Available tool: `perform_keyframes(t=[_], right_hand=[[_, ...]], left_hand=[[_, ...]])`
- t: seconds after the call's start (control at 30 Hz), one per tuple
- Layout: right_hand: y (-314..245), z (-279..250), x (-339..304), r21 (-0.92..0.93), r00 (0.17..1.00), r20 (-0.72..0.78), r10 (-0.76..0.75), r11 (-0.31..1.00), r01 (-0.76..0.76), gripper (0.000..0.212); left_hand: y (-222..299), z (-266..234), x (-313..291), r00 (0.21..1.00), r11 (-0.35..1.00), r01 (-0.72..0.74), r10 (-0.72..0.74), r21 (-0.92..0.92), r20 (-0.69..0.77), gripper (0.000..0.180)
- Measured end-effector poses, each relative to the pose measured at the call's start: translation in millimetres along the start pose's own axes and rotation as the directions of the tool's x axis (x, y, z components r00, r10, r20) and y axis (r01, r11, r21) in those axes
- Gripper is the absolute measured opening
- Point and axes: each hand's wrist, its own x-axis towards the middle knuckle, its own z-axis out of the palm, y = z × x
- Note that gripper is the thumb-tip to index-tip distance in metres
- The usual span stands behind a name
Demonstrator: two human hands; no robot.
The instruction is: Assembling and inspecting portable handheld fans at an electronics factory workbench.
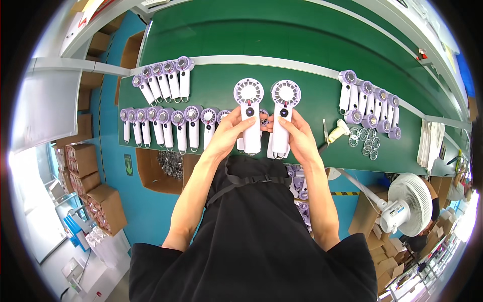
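Note:
My left hand [229, 133] is closed round the white handle of a handheld fan [250, 132], its thumb beside the dark round button. Just to its right, my right hand [302, 137] grips a second handheld fan [281, 132] in the same way. Both fans stand side by side with their round lilac heads pointing away from me. Behind my hands, parts of further fans show on the green bench [302, 60], mostly hidden. A row of similar fans [192, 128] lies to the left of my left hand.
More fans [171, 79] lie at the back left, and another group [370, 103] at the right. Near that group are clear rings [371, 142] and a pale yellow-handled tool [338, 132]. A white electric fan [408, 204] stands at the right; a cardboard box [161, 173] sits below the bench.

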Motion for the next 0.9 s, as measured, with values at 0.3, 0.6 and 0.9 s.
perform_keyframes(t=[0.3,0.6,0.9], right_hand=[[7.4,1.6,-1.4,-0.042,1.000,0.002,0.012,0.999,-0.012,0.028],[11.0,4.9,-4.6,-0.078,1.000,0.010,0.021,0.997,-0.020,0.031],[13.7,8.7,-4.3,-0.087,0.999,0.030,0.017,0.996,-0.014,0.029]], left_hand=[[-0.5,-0.9,-8.1,1.000,1.000,-0.011,0.010,0.012,0.004,0.037],[-1.2,-0.8,-17.7,0.999,0.999,-0.044,0.044,0.024,-0.013,0.036],[-2.0,-2.8,-23.8,0.998,0.998,-0.061,0.061,0.005,-0.026,0.036]])
